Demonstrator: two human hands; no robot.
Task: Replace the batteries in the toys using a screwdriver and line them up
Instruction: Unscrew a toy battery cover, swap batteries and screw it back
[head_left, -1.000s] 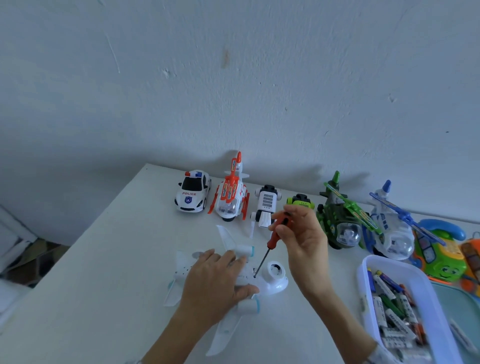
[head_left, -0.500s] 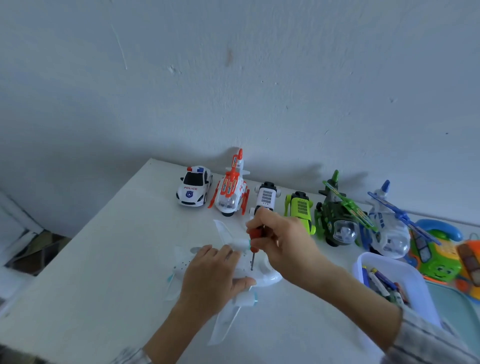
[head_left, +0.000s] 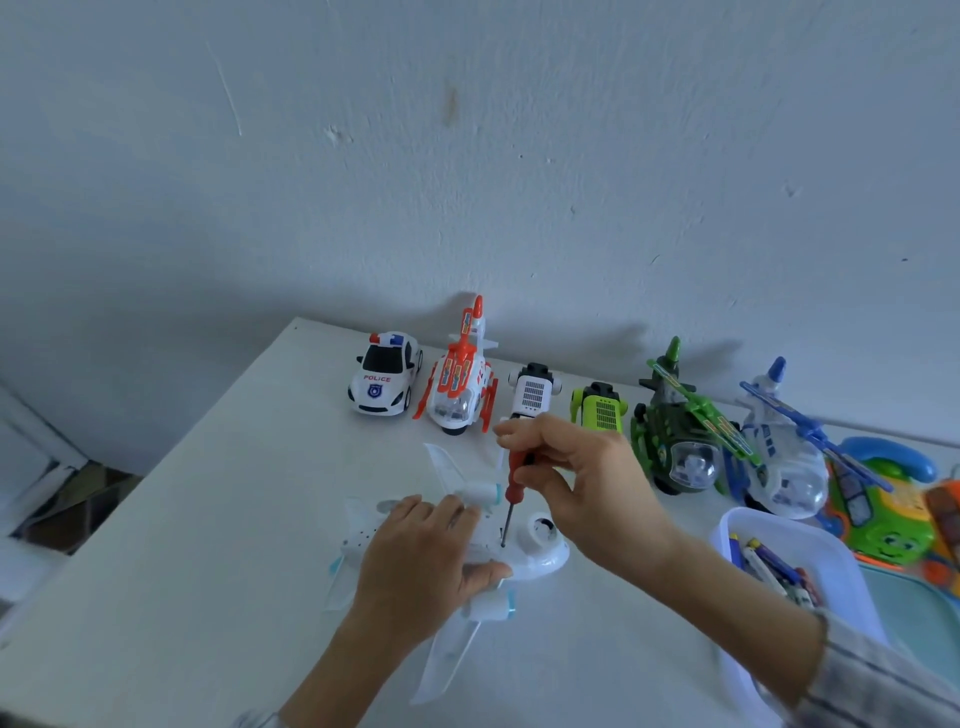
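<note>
On the white tabletop a white toy airplane lies on its back, belly up, its nose pointing right and its wings reaching toward and away from the camera. The left hand rests on top of the fuselage with fingers spread over it and the thumb curled against the near side, grasping the plane to pin it down. The right hand pinches the red handle of a small screwdriver between thumb and fingertips, holding it nearly upright; the thin metal shaft runs down and its tip touches the plane's underside just left of a round opening near the nose. Along the wall at the back of the tabletop stands a row of toys, from left to right: a white police car, an orange and white helicopter, a white robot-like vehicle, a lime green vehicle, a dark green helicopter and a blue and white helicopter, each just beside the next. Farther right sits a green and orange toy telephone with a blue handset. Near the right forearm a white plastic tray holds a heap of batteries
</note>
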